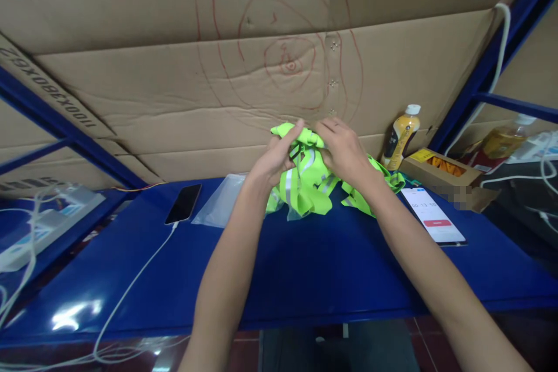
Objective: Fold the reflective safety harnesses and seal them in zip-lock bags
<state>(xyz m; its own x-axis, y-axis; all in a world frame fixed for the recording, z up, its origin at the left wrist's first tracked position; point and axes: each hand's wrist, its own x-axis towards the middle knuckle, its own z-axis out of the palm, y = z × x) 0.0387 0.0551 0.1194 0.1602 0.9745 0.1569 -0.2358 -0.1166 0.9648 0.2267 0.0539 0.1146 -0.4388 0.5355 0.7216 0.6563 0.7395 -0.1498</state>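
Observation:
A bright yellow-green reflective vest (307,183) with silver strips lies bunched near the back of the blue table. My left hand (279,154) is closed on its raised upper edge, thumb on top. My right hand (342,145) grips the same raised fold from the other side, its fingers bent over the fabric and its fingertips partly hidden. Loose parts of the vest hang below both hands and spread to the right behind my right forearm. A clear plastic bag (222,200) lies flat beside my left wrist, partly under the vest.
A dark phone (183,204) on a white cable lies left on the blue table (305,273). To the right are a lit phone (433,216) showing a timer, a yellow-labelled bottle (401,138) and an open cardboard box (444,171). A cardboard wall (152,87) stands behind.

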